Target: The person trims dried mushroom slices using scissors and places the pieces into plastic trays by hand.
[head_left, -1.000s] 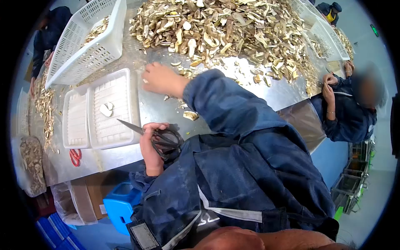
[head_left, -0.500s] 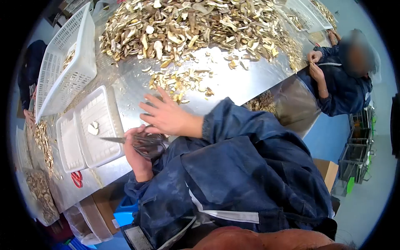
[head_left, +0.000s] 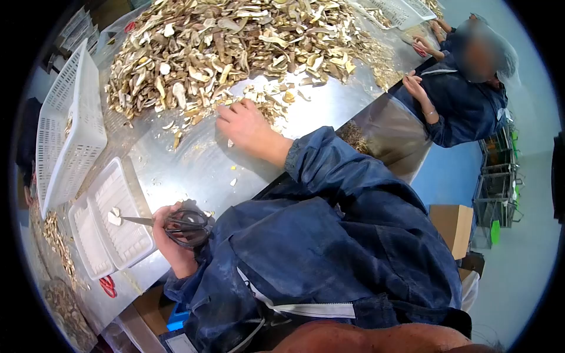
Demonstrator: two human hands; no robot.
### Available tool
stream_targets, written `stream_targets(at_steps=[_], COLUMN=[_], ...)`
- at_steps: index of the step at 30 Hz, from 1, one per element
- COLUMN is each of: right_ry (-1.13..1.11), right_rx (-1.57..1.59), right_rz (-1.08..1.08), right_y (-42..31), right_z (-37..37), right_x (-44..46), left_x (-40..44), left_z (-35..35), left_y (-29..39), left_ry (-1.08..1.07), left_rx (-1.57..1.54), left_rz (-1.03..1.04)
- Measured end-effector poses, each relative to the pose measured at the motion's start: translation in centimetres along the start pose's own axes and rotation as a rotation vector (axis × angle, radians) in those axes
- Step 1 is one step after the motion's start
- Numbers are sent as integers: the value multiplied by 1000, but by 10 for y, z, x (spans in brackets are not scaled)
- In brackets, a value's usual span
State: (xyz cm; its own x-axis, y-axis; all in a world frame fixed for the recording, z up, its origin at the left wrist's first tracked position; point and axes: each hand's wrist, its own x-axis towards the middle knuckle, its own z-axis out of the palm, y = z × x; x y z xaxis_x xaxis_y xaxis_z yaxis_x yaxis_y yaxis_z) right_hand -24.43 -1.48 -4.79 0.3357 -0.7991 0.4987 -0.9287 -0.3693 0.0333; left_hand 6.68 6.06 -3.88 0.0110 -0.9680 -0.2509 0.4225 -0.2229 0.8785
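My left hand [head_left: 170, 238] is closed round the handles of dark scissors [head_left: 187, 228]. Their blade points left across a white plastic tray [head_left: 141, 236], its tip close to pale mushroom pieces [head_left: 115, 216] lying there. Farther forward, my right hand [head_left: 246, 125] rests palm down on the metal table, at the near edge of a big heap of sliced dried mushrooms [head_left: 235, 47]. Its fingers are bent and close together by small scraps [head_left: 269, 105]; anything under them is hidden.
A white perforated crate [head_left: 73, 135] stands at the left. Red-handled scissors [head_left: 107, 286] lie by the tray. At the right, a co-worker [head_left: 465, 106] in dark clothes has both hands raised near the table edge. A cardboard box [head_left: 450, 229] is behind me.
My right hand went from spread fingers beside the scissors to the heap, its fingers now bent. The view has shifted, and table things appear farther left. The co-worker's hands have parted.
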Motion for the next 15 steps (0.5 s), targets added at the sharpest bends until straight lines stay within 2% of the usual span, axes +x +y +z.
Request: stream_targets(at_steps=[3, 6, 9, 12, 15], right_ry=[85, 40, 125, 62, -10], right_rx=[148, 295, 198, 392, 367], right_rz=[-28, 69, 42, -4, 37], right_y=[9, 0, -39, -66, -59], right_z=[1, -19, -25, -34, -6], right_x=[4, 1, -12, -35, -38], left_x=[5, 12, 18, 27, 33], left_z=[9, 17, 23, 19, 24], left_y=[-1, -3, -5, -4, 1], left_ry=[-36, -89, -54, -3, 69], left_rx=[28, 79, 69, 61, 66], left_rz=[-1, 11, 10, 42, 11])
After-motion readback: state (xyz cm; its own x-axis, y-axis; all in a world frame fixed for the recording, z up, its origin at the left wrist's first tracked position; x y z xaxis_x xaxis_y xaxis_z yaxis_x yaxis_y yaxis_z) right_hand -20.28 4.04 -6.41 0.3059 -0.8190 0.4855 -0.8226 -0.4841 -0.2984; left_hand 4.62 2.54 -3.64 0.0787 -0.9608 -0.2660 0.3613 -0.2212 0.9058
